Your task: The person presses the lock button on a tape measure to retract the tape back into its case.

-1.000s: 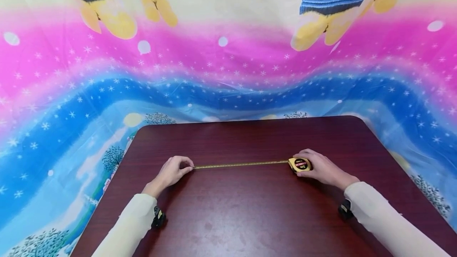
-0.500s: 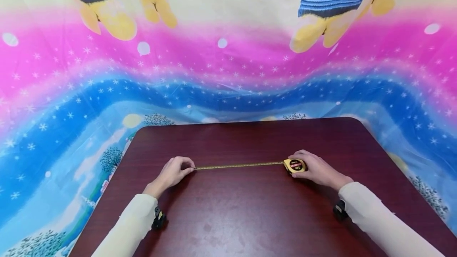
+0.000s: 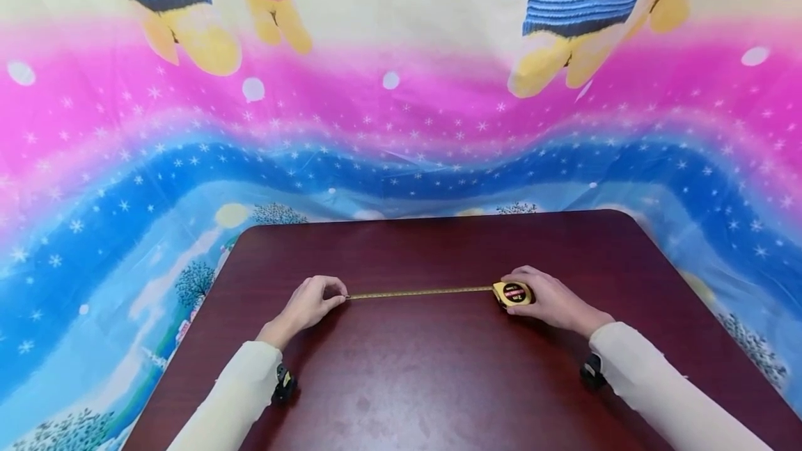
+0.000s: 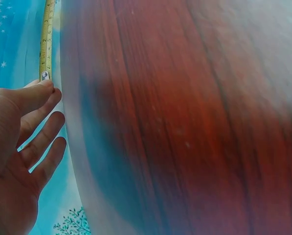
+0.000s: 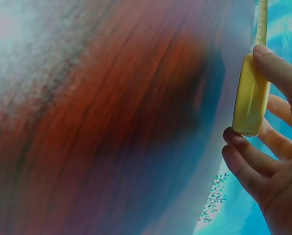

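Bright, even light; sharp head view, bowed edges; wrist views blurred, colour-smeared.

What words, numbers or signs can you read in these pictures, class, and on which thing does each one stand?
"2m": on the round black label of the yellow tape measure case, held by the right hand.
Red band on that label: print too small to read.
Tape blade, its end pinched by the left hand: scale marks and numerals show in the left wrist view, too small to read.
Backdrop cloth: pictures only, no text.
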`<control>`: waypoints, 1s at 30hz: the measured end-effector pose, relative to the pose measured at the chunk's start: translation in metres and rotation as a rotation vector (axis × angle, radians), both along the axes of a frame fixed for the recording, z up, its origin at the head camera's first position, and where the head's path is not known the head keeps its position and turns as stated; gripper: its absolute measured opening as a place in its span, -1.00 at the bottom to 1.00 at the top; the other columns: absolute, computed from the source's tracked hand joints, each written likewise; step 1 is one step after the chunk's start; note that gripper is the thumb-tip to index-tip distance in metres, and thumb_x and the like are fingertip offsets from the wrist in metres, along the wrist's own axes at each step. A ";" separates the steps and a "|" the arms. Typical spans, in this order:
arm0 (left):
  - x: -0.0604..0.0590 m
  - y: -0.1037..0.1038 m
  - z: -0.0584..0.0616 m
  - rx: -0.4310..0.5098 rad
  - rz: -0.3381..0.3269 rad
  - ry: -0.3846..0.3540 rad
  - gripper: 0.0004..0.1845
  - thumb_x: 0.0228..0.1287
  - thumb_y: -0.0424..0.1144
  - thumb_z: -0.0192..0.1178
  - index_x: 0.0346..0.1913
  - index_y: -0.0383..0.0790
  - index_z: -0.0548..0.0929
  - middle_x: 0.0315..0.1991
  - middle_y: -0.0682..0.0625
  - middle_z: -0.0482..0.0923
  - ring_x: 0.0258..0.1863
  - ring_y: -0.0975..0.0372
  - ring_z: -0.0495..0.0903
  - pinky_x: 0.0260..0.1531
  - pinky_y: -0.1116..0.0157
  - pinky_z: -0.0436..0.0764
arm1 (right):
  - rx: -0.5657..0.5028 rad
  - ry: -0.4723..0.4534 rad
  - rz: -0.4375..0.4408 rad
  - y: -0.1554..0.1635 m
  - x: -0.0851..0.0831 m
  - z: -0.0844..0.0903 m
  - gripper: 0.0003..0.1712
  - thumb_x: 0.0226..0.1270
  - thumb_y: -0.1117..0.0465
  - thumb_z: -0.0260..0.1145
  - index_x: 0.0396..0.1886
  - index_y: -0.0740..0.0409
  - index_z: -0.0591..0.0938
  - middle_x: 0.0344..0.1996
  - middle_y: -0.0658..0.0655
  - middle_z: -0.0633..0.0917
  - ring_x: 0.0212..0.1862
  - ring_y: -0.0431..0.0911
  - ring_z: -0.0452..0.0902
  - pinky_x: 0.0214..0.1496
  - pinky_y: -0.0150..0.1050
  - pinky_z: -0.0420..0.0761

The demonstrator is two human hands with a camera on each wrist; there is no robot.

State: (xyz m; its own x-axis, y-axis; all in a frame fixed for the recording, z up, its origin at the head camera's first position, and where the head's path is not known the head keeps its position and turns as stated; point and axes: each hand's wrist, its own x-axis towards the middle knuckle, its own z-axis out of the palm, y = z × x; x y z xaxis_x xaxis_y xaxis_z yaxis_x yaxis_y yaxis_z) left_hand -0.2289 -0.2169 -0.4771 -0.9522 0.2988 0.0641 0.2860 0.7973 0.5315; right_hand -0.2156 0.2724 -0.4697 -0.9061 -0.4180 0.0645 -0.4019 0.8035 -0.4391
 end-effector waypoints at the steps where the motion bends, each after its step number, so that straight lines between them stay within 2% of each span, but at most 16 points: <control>1: 0.000 0.001 0.000 0.000 -0.003 -0.001 -0.95 0.38 -0.22 0.31 -0.26 -0.04 0.75 -0.28 0.18 0.73 -0.27 0.34 0.64 -0.12 0.17 0.61 | 0.000 -0.002 0.002 0.000 0.000 0.000 -0.31 0.19 -0.04 0.54 0.31 0.03 0.59 0.19 0.10 0.59 0.13 -0.02 0.54 0.11 -0.03 0.61; 7: -0.002 0.008 0.001 0.006 -0.001 0.009 -0.94 0.36 -0.24 0.33 -0.29 -0.01 0.74 -0.29 0.20 0.73 -0.26 0.34 0.64 -0.10 0.17 0.61 | -0.003 -0.011 -0.003 -0.004 -0.001 0.001 -0.31 0.19 -0.04 0.54 0.30 0.02 0.59 0.20 0.12 0.58 0.16 0.01 0.54 0.14 0.01 0.60; 14: -0.002 0.011 0.002 0.002 -0.007 -0.015 -0.93 0.34 -0.26 0.35 -0.30 0.00 0.73 -0.30 0.20 0.72 -0.29 0.36 0.61 -0.12 0.19 0.59 | 0.002 -0.012 0.015 -0.010 -0.002 0.001 -0.32 0.21 -0.05 0.53 0.30 0.04 0.59 0.20 0.10 0.59 0.15 -0.02 0.54 0.11 -0.03 0.59; 30: -0.005 0.027 -0.002 0.007 -0.041 0.013 -0.86 0.30 -0.27 0.38 -0.38 0.07 0.69 -0.37 0.25 0.70 -0.31 0.38 0.62 -0.17 0.22 0.57 | -0.006 -0.029 0.009 -0.019 0.000 -0.001 -0.31 0.19 -0.06 0.54 0.30 0.02 0.60 0.20 0.09 0.58 0.16 -0.01 0.54 0.15 -0.02 0.61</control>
